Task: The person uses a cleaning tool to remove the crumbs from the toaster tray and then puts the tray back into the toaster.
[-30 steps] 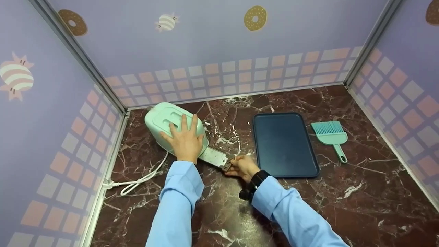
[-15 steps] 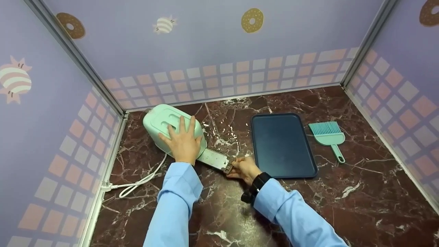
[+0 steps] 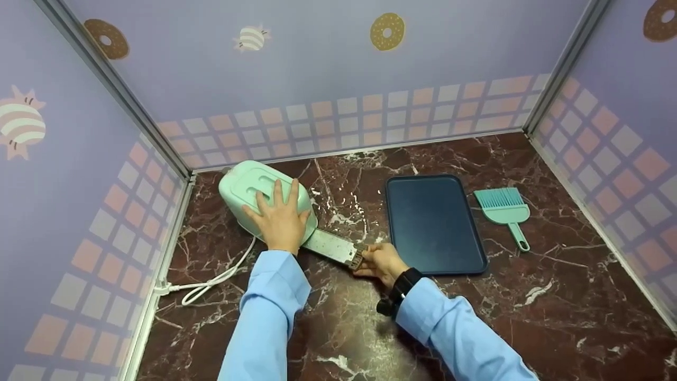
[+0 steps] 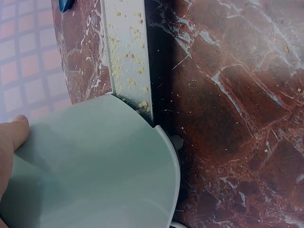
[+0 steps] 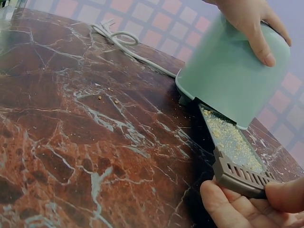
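Observation:
A mint-green toaster stands at the back left in the head view. My left hand rests on its top with fingers spread, some over the slots. From the toaster's near end a metal crumb tray sticks part way out, its inner end hidden inside. My right hand pinches the tray's brown slotted end between thumb and fingers. Yellowish crumbs lie along the tray in both wrist views.
A dark blue flat tray lies right of the toaster. Beyond it is a small mint-green brush. The toaster's white cord runs to the left wall. Walls enclose the marbled tabletop at the back and sides.
My right hand has drawn the crumb tray a little further out of the toaster, towards the right. The left hand stays on the toaster's top. The head view has shifted slightly.

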### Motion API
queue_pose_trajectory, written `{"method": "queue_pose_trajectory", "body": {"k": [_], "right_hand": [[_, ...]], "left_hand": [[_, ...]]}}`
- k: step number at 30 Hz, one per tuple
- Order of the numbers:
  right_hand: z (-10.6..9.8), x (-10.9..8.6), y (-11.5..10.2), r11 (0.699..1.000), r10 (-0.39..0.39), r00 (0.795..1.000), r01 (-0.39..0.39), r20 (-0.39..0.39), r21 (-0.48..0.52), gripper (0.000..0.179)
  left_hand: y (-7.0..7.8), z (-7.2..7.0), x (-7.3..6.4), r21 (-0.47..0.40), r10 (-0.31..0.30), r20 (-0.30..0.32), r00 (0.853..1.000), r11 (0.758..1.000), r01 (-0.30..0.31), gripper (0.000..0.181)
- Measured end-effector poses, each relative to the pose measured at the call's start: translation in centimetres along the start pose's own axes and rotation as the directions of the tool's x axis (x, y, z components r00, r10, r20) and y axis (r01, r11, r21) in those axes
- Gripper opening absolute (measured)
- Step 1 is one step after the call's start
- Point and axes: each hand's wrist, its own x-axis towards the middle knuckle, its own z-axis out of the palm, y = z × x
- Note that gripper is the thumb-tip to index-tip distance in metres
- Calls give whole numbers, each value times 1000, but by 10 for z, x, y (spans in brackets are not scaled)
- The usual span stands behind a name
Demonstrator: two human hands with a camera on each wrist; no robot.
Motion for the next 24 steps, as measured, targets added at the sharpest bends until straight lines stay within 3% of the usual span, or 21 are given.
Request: {"method": "queue_pose_trajectory", "body": {"k": [5,13,20,24], "right_hand": [[-5,-3,0,1000,6,1000,-6,2,-9,20],[-10,-8,-2,1000,-7,1000,7,-6,2,17],[-15,-11,-4,1000,-19,1000,19,-13,3,28],[-20,-14,-7,1000,-8,1000,8,-18,6,20]], "left_hand": [[0,0,1,-11,-10,15,1000,1000,10,81],[-1,-1,2,-30,-25,24,999,999,25,75],[0,-2,1,-60,-21,20,1000,998,22,72],[0,-4,1,-75,-30,45,999,997,33,71]]}}
